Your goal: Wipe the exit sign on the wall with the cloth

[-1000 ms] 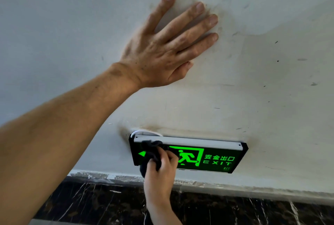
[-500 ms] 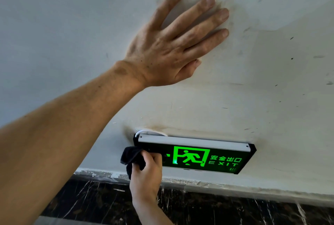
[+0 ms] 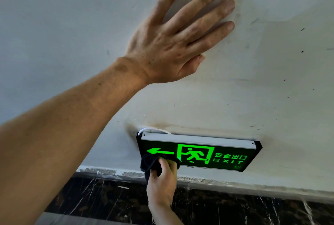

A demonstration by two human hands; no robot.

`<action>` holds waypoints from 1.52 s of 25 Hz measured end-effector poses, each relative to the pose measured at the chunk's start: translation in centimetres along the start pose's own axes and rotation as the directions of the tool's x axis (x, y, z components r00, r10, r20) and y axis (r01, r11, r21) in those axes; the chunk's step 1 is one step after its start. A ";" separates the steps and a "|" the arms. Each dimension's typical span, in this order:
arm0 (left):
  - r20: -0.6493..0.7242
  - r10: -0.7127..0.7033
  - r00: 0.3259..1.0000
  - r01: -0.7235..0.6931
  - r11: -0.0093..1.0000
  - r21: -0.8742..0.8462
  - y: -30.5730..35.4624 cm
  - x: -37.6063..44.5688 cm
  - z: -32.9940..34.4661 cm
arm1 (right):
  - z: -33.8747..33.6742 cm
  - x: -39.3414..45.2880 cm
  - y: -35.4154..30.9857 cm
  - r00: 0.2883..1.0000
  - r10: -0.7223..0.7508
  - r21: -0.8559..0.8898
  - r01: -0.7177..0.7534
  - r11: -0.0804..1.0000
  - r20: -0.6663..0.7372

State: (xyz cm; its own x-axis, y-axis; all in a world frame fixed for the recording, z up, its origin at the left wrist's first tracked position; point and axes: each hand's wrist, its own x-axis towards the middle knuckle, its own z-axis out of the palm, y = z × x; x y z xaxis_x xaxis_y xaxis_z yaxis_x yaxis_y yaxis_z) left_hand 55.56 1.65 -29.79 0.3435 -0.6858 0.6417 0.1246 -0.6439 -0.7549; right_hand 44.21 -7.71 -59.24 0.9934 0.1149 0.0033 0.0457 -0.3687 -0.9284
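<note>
Your left hand (image 3: 173,44) lies flat on the wall (image 3: 271,80), fingers spread wide — holding nothing. Below it, your right hand (image 3: 162,183) grips the dark cloth (image 3: 150,163), bunched against the exit sign (image 3: 198,154) at its lower left corner — under the green arrow.

Off-white painted wall (image 3: 271,89) fills most of view, scuffed, small dark specks scattered right of upper hand. Grey smudges on paint above and around that hand's fingertips. Brownish stain on wall up and left of lower hand. Below lower hand, ragged chipped paint edge (image 3: 235,184) runs across. Under it, dark marble skirting (image 3: 235,208) with white veins, glossy. Pale grey floor strip (image 3: 75,220) at bottom, left of lower hand. Soft even daylight, left wall area cooler, bluish.
</note>
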 end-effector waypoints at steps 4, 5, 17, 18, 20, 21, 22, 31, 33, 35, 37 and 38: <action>0.010 0.001 1.000 -0.001 1.000 0.009 0.0 -0.1 0.0 | -3.0 1.4 1.7 0.995 0.038 0.042 -0.035 0.999 -0.089; 0.014 0.001 1.000 -0.002 1.000 0.010 0.0 0.0 0.0 | -3.8 1.7 2.1 0.993 0.044 0.050 -0.039 0.998 -0.107; 0.009 0.007 1.000 -0.007 0.999 0.032 0.1 -0.2 0.0 | -15.3 7.5 8.3 0.907 0.281 0.130 -0.252 0.959 -0.313; 0.012 0.011 1.000 -0.011 0.999 0.030 0.1 -0.2 0.0 | -15.8 7.8 8.5 0.896 0.306 0.173 -0.262 0.949 -0.321; 0.017 0.016 1.000 -0.016 0.999 0.028 -0.1 -0.1 0.0 | -16.4 8.2 8.6 0.882 0.352 0.275 -0.270 0.923 -0.315; 0.015 0.014 1.000 -0.014 0.999 0.030 -0.1 -0.1 0.0 | -16.5 8.3 8.6 0.876 0.372 0.328 -0.270 0.905 -0.307; 0.014 0.012 1.000 -0.012 0.999 0.032 -0.1 -0.1 0.0 | -16.4 8.3 8.5 0.870 0.391 0.371 -0.272 0.888 -0.300; 0.010 0.013 1.000 -0.013 0.999 0.044 0.0 -0.1 0.0 | -17.3 8.5 7.1 0.902 0.326 0.399 -0.199 0.895 -0.281; 0.009 0.015 1.000 -0.015 0.999 0.048 0.1 -0.2 0.0 | -17.6 8.3 6.3 0.917 0.281 0.380 -0.161 0.911 -0.285; 0.011 0.014 1.000 -0.014 0.999 0.042 0.1 -0.2 0.0 | -18.0 8.1 5.4 0.932 0.237 0.368 -0.126 0.921 -0.275; 0.009 0.011 1.000 -0.012 0.999 0.043 0.0 -0.3 0.1 | -18.4 7.9 4.6 0.941 0.210 0.367 -0.103 0.924 -0.266; 0.011 0.014 1.000 -0.015 0.999 0.044 0.0 -0.3 0.1 | -18.6 7.8 4.3 0.942 0.204 0.375 -0.094 0.922 -0.266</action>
State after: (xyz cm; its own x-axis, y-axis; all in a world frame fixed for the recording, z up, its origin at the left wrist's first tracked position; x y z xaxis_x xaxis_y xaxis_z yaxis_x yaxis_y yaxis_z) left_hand 55.58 1.89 -29.96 0.3551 -0.6912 0.6294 0.1600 -0.6184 -0.7694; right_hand 54.13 -25.55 -56.32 0.9733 -0.2123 -0.0874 -0.0906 -0.0052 -0.9959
